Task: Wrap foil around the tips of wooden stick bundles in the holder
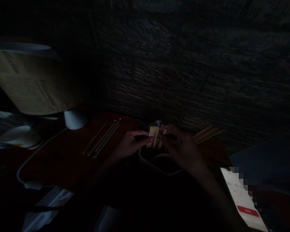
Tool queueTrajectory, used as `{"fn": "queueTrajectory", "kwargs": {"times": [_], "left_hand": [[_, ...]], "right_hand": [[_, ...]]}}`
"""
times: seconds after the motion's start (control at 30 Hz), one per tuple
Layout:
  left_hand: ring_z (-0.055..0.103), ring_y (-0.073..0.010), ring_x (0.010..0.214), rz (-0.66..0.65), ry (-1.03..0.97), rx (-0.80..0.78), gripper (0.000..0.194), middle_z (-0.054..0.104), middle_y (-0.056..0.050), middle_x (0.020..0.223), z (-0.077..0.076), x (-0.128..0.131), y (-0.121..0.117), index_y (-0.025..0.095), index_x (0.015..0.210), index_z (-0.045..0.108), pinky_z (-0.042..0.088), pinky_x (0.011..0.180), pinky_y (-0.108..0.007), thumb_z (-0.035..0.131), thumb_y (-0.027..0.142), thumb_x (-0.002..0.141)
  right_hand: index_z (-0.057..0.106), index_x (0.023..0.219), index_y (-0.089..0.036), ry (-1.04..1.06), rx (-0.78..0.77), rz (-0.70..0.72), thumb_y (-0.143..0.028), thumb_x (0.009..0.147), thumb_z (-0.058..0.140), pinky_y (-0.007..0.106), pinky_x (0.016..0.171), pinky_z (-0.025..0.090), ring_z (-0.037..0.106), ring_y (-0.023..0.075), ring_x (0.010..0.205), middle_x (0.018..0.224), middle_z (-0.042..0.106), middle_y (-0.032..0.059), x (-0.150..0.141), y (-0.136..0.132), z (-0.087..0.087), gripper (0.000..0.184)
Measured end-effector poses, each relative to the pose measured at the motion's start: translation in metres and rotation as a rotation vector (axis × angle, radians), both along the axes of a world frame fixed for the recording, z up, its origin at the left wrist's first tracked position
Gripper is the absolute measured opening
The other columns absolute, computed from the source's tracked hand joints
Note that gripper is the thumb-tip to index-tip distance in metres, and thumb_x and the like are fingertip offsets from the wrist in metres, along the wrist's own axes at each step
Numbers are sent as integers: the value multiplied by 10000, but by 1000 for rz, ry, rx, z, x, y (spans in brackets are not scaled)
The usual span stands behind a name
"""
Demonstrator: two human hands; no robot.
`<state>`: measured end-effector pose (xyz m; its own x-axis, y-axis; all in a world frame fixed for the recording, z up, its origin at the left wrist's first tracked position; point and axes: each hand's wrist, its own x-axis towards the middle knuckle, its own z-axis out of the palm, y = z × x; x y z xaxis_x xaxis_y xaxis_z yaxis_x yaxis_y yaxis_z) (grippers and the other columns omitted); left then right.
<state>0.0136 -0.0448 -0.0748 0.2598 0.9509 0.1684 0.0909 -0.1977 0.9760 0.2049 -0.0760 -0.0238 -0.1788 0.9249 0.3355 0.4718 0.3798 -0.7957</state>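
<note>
From my remote seat, I have the left hand point(129, 144) gripping slim wooden sticks point(154, 133) between thumb and fingers, and the right hand point(182, 148) pinching a couple beside them, above a dark open container point(147, 162) at six o'clock. Around them I see loose sticks point(107, 139) on the desk point(67, 158) at nine, fanned sticks point(209, 132) at three, a lamp point(38, 83) at ten and a lit phone point(241, 196) at four.
</note>
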Motion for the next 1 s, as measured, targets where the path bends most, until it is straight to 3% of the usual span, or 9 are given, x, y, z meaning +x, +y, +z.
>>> {"fn": "queueTrajectory", "kwargs": {"times": [0.13, 0.27, 0.4, 0.6, 1.0], "left_hand": [[693, -168, 782, -11, -6, 3, 170, 789, -29, 878, -1, 0, 1, 191, 899, 791, 539, 751, -277, 737, 314, 794], [684, -160, 744, -32, -15, 39, 170, 782, -29, 837, -2, -1, 2, 181, 881, 788, 530, 722, -268, 732, 317, 796], [662, -148, 680, -26, 12, 40, 184, 765, -23, 769, -2, -1, 2, 168, 842, 783, 513, 661, -254, 722, 338, 809], [666, -144, 692, -25, 3, 31, 167, 766, -16, 783, -1, -1, 1, 186, 845, 784, 512, 665, -253, 724, 338, 809], [677, -155, 708, -38, -7, 52, 137, 769, -21, 773, 3, 0, 0, 186, 840, 784, 526, 682, -268, 709, 297, 809]], "right_hand": [[619, 1125, -255, -19, -7, 44, -280, 905, 618, 379, 823, 594, 729, 224, 955, 1122, 736, 47, 0, -1, 0, 221], [586, 1139, -249, -11, 13, 2, -334, 863, 691, 386, 805, 591, 722, 242, 969, 1097, 739, 54, -3, 0, -2, 307], [586, 1125, -238, -21, 5, -32, -294, 871, 675, 391, 823, 582, 724, 244, 967, 1055, 746, 56, -2, 0, -1, 274], [608, 1085, -265, 78, -57, 57, -260, 904, 635, 292, 770, 596, 724, 204, 987, 1121, 726, 26, 4, -6, 7, 183], [626, 1080, -251, -117, -2, -28, -294, 889, 645, 359, 731, 591, 740, 233, 875, 1051, 756, 45, 2, 0, 1, 196]]}}
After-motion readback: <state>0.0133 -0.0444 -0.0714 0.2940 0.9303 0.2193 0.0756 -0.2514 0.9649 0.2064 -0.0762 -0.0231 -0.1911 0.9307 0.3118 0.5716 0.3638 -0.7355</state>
